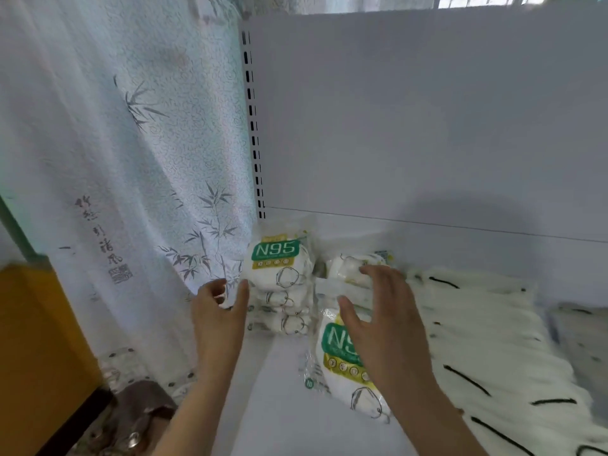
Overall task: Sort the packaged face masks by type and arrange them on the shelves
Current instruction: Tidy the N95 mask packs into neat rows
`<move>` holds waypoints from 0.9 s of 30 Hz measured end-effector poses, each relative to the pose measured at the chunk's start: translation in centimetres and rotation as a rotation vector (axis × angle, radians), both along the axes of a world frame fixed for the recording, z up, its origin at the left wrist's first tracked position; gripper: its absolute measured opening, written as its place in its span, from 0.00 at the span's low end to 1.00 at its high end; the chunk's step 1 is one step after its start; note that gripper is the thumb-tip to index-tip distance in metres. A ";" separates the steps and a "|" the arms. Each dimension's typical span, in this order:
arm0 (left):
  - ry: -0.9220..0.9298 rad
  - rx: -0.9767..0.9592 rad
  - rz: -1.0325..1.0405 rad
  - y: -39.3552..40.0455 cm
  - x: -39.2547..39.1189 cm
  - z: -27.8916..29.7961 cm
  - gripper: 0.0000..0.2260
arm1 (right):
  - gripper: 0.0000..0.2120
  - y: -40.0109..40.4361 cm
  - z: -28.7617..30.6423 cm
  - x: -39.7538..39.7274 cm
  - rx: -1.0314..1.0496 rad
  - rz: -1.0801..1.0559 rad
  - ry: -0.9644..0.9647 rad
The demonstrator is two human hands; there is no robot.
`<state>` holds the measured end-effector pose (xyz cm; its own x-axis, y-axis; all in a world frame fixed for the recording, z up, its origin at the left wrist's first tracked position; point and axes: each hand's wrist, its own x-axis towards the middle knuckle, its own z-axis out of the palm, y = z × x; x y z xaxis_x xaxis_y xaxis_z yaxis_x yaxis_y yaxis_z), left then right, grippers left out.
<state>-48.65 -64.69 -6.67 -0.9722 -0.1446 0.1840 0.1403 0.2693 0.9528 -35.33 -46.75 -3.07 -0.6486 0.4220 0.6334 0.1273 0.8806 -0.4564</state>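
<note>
We see both hands reaching onto a white shelf (283, 390) in the lower middle of the frame. The left hand (218, 319) sits lower left of centre, fingers loosely curled and thumb raised; its fingertips are at the left edge of an N95 stack (283, 284), but we cannot tell whether they touch it, and it grips nothing we can make out. That stack stands against the back panel (427, 110), the top pack showing a green N95 label, with more packs of the same kind beneath it.

The right hand (383, 319) is spread, fingers straight and apart, palm down, just right of centre. It hovers over a second N95 pack (345, 366) lying flat near the shelf's front, and covers part of its label. Whether the palm touches the pack is unclear. Behind the fingertips lies another pile of packs (348, 269), just right of the stack.

Along the right side of the frame, white packs with black marks (477, 340) lie in a row on the shelf, too blurred to read.

On the left hangs a curtain (131, 159) printed with bamboo, and a yellow box (36, 350) shows at the lower left edge.
</note>
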 end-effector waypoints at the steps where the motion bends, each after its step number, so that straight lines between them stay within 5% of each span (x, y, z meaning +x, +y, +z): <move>1: -0.115 0.001 -0.021 0.3 -1.5 0.9 0.36 | 0.25 -0.3 0.5 -1.5 -0.120 0.077 -0.049; 3: -0.346 -0.093 -0.090 1.2 -4.6 1.8 0.47 | 0.30 -0.6 1.3 -5.0 -0.343 0.142 -0.216; 6: -0.473 -0.297 -0.267 3.2 -7.7 2.6 0.54 | 0.31 -0.5 1.5 -9.7 -0.327 0.101 -0.416; 14: -0.358 0.130 -0.443 1.3 -6.7 1.1 0.21 | 0.17 0.3 1.7 -12.7 -0.316 0.371 -0.691; 20: -0.086 0.126 -0.594 -1.1 -8.2 0.8 0.30 | 0.37 -0.7 1.5 -11.8 -0.560 0.441 -0.415; 24: -0.096 0.088 -0.818 -2.3 -12.1 0.3 0.57 | 0.62 -1.2 1.7 -11.2 -0.432 0.283 -0.482; 27: -0.123 0.029 -0.912 -1.8 -14.2 -0.6 0.64 | 0.57 -1.7 1.8 -9.8 -0.157 0.062 -0.614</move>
<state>-62.84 -66.52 -7.31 -0.7248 0.6844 0.0797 0.1835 0.0803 0.9797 -45.16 -48.44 -1.32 -0.8999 0.4301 0.0720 0.3582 0.8231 -0.4407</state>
